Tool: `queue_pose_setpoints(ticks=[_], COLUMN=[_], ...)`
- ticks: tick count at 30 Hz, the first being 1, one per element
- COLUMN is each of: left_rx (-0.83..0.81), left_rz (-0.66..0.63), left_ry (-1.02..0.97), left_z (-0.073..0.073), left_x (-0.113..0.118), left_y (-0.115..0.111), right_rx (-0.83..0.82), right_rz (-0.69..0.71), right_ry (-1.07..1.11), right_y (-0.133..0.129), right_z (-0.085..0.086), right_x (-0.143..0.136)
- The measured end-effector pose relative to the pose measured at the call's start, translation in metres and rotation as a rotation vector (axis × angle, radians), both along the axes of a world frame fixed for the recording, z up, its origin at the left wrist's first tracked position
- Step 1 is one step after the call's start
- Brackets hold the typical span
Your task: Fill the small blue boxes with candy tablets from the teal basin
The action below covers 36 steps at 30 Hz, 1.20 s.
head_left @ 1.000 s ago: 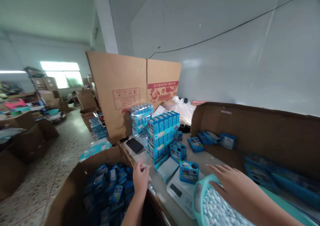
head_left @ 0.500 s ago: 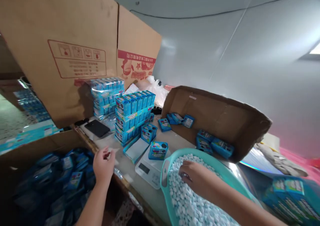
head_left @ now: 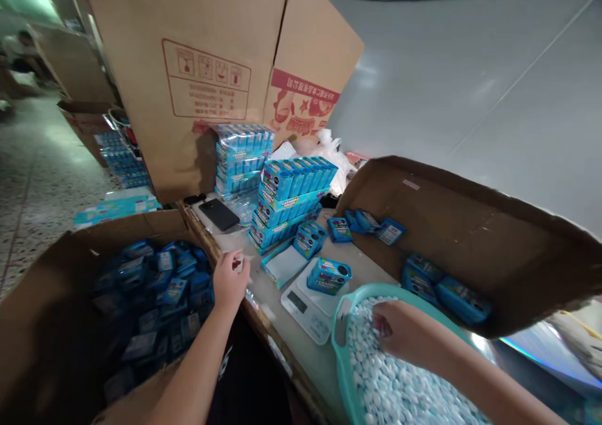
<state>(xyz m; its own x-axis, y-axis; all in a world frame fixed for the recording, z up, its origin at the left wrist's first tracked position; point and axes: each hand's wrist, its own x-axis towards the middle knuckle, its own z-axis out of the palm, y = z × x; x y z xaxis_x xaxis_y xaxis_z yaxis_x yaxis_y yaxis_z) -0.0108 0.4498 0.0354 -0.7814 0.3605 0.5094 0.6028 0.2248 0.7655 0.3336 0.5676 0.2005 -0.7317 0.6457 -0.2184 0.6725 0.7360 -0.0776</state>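
Note:
My left hand (head_left: 231, 281) is above the table's near edge, its fingers curled round something small and whitish that I cannot make out. My right hand (head_left: 392, 330) is at the surface of the pale blue and white candies (head_left: 399, 387) in a teal basin (head_left: 342, 337), its fingers bent inward; what they hold is hidden. Left of the basin a blue box (head_left: 328, 276) stands on a white kitchen scale (head_left: 308, 309). Behind the scale lie an open flat tray (head_left: 285, 264) and another blue box (head_left: 310, 239).
Stacked blue packs (head_left: 294, 202) and a wrapped stack (head_left: 242, 158) stand at the back, near a black phone (head_left: 219, 214). A carton (head_left: 61, 256) full of blue boxes is at the left. Behind the basin, a tipped carton (head_left: 451, 224) holds several boxes.
The view has turned left, so things appear farther right and more floor shows. My right hand has stayed at the candies, and my left hand is still curled by the table edge.

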Motion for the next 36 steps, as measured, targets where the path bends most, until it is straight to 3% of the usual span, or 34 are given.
queue_pose_setpoints(ticks=[6,11,18,22,27,31,36], left_rx=[-0.015,-0.006,-0.002,0.0,-0.006,-0.012,-0.023], left_rz=[-0.004,0.006,-0.013,0.0,0.01,0.013,0.015], left_ry=[0.01,0.012,0.021,0.022,0.023,0.041,0.109], left_z=[-0.002,-0.002,-0.003,-0.003,-0.004,-0.005,-0.005], left_x=[-0.001,-0.003,-0.005,-0.005,-0.004,-0.005,-0.006], left_y=[0.0,0.001,0.0,0.001,0.001,0.001,0.001], right_rx=[-0.16,-0.288,-0.332,-0.309,-0.267,-0.208,-0.111], right_rz=[-0.047,-0.026,0.053,0.108,0.171,0.202,0.131], right_ry=[-0.052,-0.031,0.115,0.212,0.219,0.234,0.19], right_y=[0.024,0.035,0.063,0.08,0.08,0.074,0.063], right_z=[0.009,0.029,0.062,0.056,0.039,0.039,0.041], right_x=[0.007,0.01,-0.023,-0.053,-0.075,-0.074,-0.057])
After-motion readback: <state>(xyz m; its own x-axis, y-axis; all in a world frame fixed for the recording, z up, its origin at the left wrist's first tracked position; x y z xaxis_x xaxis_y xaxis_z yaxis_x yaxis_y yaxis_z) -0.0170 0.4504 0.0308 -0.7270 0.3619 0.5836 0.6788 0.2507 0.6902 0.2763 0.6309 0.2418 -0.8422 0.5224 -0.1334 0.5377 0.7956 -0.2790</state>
